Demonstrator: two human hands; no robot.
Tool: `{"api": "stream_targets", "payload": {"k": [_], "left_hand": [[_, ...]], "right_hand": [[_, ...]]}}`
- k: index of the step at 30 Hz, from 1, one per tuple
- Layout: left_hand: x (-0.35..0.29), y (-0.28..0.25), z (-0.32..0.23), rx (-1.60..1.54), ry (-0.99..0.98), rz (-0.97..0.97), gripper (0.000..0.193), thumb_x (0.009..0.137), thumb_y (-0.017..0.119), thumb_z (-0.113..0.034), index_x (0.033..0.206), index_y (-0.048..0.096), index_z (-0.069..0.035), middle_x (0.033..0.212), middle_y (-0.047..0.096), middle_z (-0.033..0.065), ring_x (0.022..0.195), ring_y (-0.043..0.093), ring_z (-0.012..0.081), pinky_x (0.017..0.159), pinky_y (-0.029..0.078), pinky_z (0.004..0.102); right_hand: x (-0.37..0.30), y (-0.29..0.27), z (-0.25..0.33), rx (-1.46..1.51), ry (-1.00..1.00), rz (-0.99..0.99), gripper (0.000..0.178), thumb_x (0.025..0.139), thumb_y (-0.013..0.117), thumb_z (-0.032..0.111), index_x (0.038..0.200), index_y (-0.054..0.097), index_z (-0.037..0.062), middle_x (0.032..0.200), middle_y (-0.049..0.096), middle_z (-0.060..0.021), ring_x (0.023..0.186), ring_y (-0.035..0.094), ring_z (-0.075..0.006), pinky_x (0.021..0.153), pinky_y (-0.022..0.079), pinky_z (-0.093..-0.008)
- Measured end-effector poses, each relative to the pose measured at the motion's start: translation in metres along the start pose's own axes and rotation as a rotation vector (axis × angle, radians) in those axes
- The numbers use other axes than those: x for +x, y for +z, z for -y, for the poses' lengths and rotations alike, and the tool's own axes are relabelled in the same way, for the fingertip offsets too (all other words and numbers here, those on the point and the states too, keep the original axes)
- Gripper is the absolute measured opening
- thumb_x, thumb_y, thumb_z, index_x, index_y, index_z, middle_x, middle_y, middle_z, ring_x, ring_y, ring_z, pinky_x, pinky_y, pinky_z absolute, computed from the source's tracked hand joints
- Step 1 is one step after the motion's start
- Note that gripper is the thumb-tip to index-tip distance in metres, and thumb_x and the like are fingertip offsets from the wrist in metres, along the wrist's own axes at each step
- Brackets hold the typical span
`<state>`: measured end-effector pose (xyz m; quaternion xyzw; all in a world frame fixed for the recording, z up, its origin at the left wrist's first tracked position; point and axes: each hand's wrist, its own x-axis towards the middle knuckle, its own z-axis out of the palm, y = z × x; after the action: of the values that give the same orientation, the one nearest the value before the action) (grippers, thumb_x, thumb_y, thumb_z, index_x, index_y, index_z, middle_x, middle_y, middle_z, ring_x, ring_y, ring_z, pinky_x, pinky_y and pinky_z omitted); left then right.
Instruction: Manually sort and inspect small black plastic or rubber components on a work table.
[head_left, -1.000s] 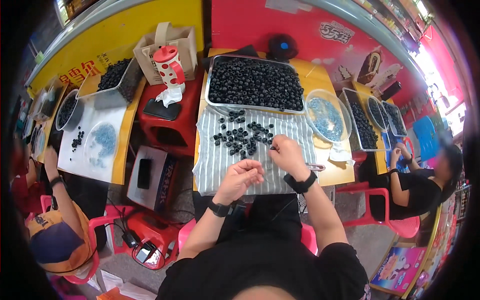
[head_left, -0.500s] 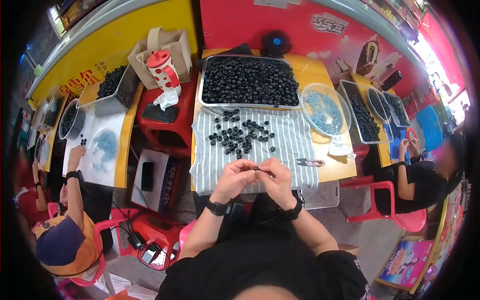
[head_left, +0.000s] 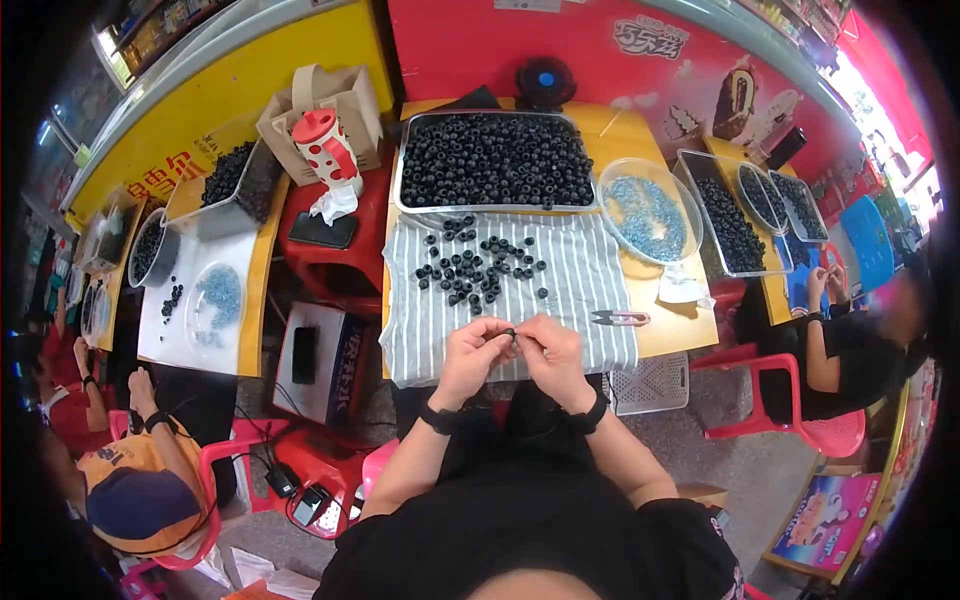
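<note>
Both my hands are at the near edge of the striped cloth (head_left: 590,265), fingertips meeting. Left hand (head_left: 468,360): thumb and fingers pinched on a small black bead (head_left: 511,333). Right hand (head_left: 556,358): thumb and forefinger closed on the same bead from the right. Bead sits between the two pinches, above the cloth's near edge; too small to tell which way its hole faces, or whether anything passes through it.

Just beyond my hands, loose black beads (head_left: 465,268) lie scattered on the cloth, mostly left of its middle. Far side: a clear rectangular tray (head_left: 497,210), heaped with more black beads. Right of the tray, a round clear tub (head_left: 692,198) holding pale blue pieces (head_left: 650,222). Nearer, snips (head_left: 620,318) lie on the cloth towards its right edge, pointing left; crumpled white paper (head_left: 683,287) on the wooden table (head_left: 672,333) beyond them.

Left of the table, a red stool (head_left: 345,265) bears a dark phone (head_left: 323,230) and a dotted cup (head_left: 328,155).
</note>
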<state>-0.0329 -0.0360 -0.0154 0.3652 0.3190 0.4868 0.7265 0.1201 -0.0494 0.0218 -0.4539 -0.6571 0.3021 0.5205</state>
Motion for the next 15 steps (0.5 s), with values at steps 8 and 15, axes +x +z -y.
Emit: {"api": "stream_targets", "payload": {"k": [8, 15], "left_hand": [[-0.003, 0.003, 0.004, 0.175, 0.047, 0.005, 0.014, 0.092, 0.054, -0.001, 0.104, 0.060, 0.003, 0.082, 0.064, 0.0061, 0.070, 0.060, 0.0105, 0.060, 0.048, 0.0234], [-0.003, -0.004, 0.005, -0.037, 0.068, -0.038, 0.014, 0.093, 0.054, -0.001, 0.106, 0.057, 0.002, 0.086, 0.064, 0.0081, 0.073, 0.063, 0.0143, 0.063, 0.051, 0.0250]], "right_hand": [[-0.005, -0.003, -0.002, 0.008, -0.001, -0.045, 0.012, 0.072, 0.057, -0.010, 0.079, 0.060, -0.0015, 0.071, 0.058, -0.0100, 0.060, 0.057, -0.0207, 0.053, 0.043, -0.0285], [-0.002, -0.027, -0.004, -0.304, -0.065, -0.092, 0.009, 0.070, 0.058, -0.008, 0.074, 0.055, -0.0001, 0.069, 0.052, -0.0113, 0.056, 0.053, -0.0259, 0.050, 0.041, -0.0346]]}}
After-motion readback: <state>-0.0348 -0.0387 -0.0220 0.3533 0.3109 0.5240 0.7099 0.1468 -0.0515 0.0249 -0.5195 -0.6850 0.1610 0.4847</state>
